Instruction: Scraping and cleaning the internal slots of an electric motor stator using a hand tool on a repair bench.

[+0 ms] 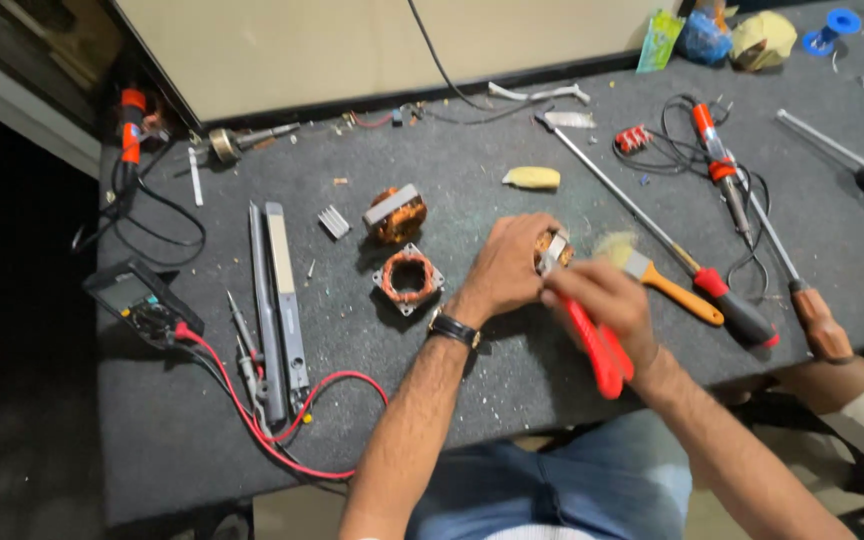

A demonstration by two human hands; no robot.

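Grey workbench (pixel 202 440), left hand (pixel 505 268) clasping copper coil (pixel 550 247), right hand (pixel 607 298) gripping red-handled pliers (pixel 597 345).

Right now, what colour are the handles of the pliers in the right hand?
Red, seen in the head view: pliers, right hand.

- A green packet (pixel 660 40) is leaning at the far edge of the tabletop, toward its far right corner. It is flat and oblong, bright green with lighter patches, and is standing tilted against the pale wall panel.
- A blue bag (pixel 704 36) is sitting just to the right of the green packet, crumpled and rounded, touching or nearly touching it.
- A yellow bag (pixel 762 38) is lying just to the right of the blue one, crumpled, pale yellow.
- A multimeter (pixel 138 302) is lying near the left edge of the tabletop, dark and oblong; its small greyish screen (pixel 122 290) is facing up, its reading too small to tell.
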